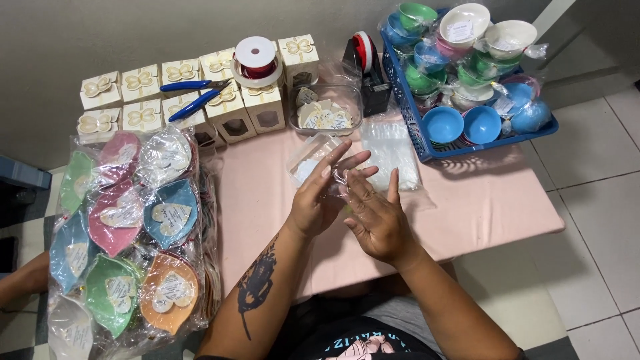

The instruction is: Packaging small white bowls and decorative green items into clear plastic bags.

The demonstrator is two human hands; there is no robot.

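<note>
My left hand (319, 197) and my right hand (375, 217) meet over the middle of the pink table (480, 200). Between their fingertips they pinch a small clear plastic bag (313, 160), which looks empty and is partly crumpled. Fingers of both hands are spread and touch the film. Just behind the hands lies a flat stack of clear plastic bags (390, 150). A clear tub of heart-shaped paper tags (325, 113) stands further back.
Small white gift boxes with gold bows (143, 93) line the back left, with blue-handled pliers (193, 100) and a spool of red ribbon (256, 60) on top. A black tape dispenser (367, 70) and a blue basket of coloured bowls (407, 110) stand at right. Wrapped heart dishes (127, 233) pile at left.
</note>
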